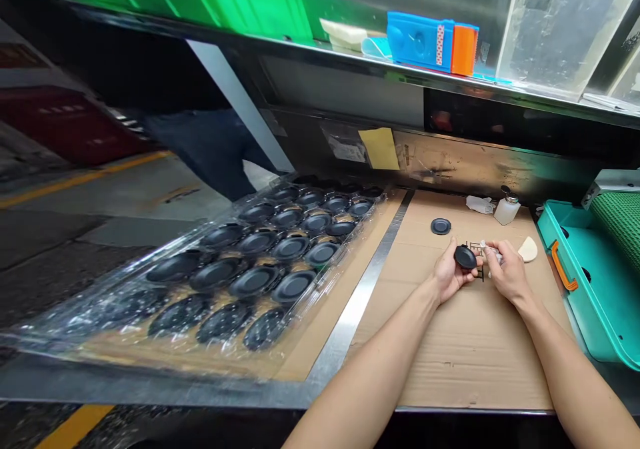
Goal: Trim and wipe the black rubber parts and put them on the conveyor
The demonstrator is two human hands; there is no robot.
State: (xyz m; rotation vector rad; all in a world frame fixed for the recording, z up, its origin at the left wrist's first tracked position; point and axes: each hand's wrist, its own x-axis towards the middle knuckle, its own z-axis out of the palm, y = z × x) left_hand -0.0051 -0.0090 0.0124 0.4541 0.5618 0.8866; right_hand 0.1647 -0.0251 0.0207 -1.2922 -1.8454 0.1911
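Observation:
A small black oval plastic part point(465, 257) is held in my left hand point(445, 274), its smooth face turned up. Close beside it, my right hand point(511, 274) pinches a crumpled white wipe point(487, 249); the fingers partly hide it. A thin black grid-like piece point(481, 273) shows between the two hands, and I cannot tell whether it is held or lies on the board. Another black oval part point(441, 226) rests on the cardboard point(450, 349) beyond my left hand. Right of my right hand lies a cream-coloured round pad point(528, 249).
At left, a clear plastic tray point(300, 312) holds rows of black oval parts. A white pump bottle point(507, 209) and crumpled white tissue point(479, 204) stand behind. A teal bin point(607, 329) and green conveyor belt point(623, 225) are right. Overhead, a shelf carries a blue-orange tape dispenser point(425, 42).

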